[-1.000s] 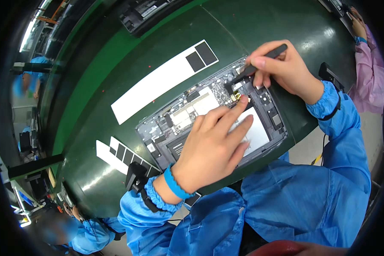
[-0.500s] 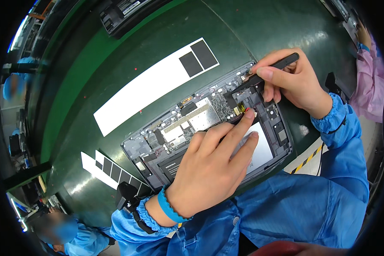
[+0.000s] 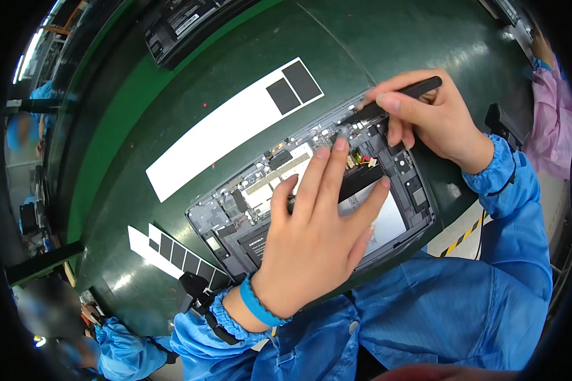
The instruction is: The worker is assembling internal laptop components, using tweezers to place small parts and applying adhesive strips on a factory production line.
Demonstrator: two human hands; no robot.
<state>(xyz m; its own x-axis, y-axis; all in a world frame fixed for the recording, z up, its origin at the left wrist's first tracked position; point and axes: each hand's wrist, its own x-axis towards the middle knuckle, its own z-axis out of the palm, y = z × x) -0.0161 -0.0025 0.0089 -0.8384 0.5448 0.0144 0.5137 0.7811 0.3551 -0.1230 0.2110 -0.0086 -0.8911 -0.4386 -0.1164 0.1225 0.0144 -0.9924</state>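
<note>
An opened laptop base (image 3: 419, 209) lies tilted on the green table, its circuit board (image 3: 257, 193) and batteries (image 3: 388, 213) exposed. My left hand (image 3: 314, 222) rests across it, fingers spread, with two fingertips touching the board's upper middle part. My right hand (image 3: 429, 117) is over the far right corner, pinching black tweezers (image 3: 419, 87). Their tips point down to the left at the board, close to my left fingertips; what they touch is too blurred to tell. Red and yellow wires with a small white plug (image 3: 372, 162) lie just right of my left fingers.
Beyond the laptop lies a white sheet (image 3: 216, 140) with two black pads. A smaller sheet (image 3: 178, 254) with several black pads is at the left. Another open laptop base (image 3: 184, 25) stands at the back. Co-workers' sleeves show at right (image 3: 553, 120) and lower left (image 3: 127, 349).
My left fingertips have moved up and left from the wire plug onto the board, uncovering the plug. The tweezers' tips have shifted slightly away from me.
</note>
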